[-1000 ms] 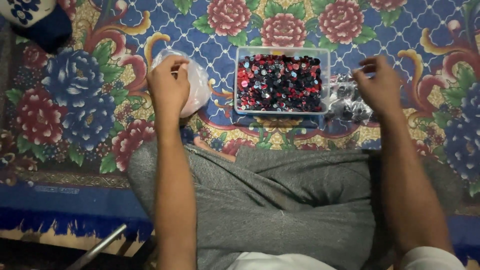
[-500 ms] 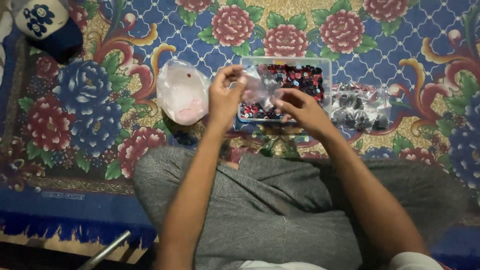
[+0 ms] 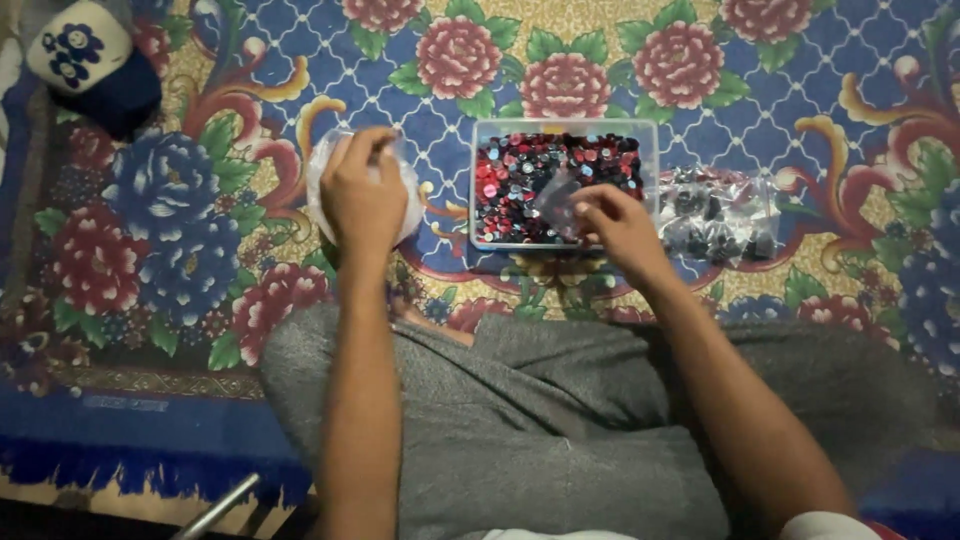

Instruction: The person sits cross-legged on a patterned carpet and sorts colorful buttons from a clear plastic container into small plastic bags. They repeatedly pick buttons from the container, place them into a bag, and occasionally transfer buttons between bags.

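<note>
A person sits cross-legged in soft grey trousers [image 3: 520,420] on a woven floral carpet [image 3: 200,230], patterned with red and blue blooms on a blue lattice. Straight ahead, on the carpet, stands a clear rectangular plastic box [image 3: 563,128] with rounded corners, filled with small round pieces in red, black and pale tones, glossy like buttons or caps. The right hand [image 3: 622,228] rests over the box's near right corner, its fingers [image 3: 585,205] drawn together on what seems a small thin clear plastic piece, too blurred to tell exactly. Just right of the box lies a crinkled transparent bag [image 3: 718,215] of dark, shiny pieces. The left hand [image 3: 362,195] is well left of the box, over a rounded, soft translucent bag [image 3: 318,175] with a whitish-pink look; its fingers [image 3: 372,145] are pinched together at the bag's top edge. A dark blue and white cap [image 3: 90,60] with a flower print lies at the far left corner.
</note>
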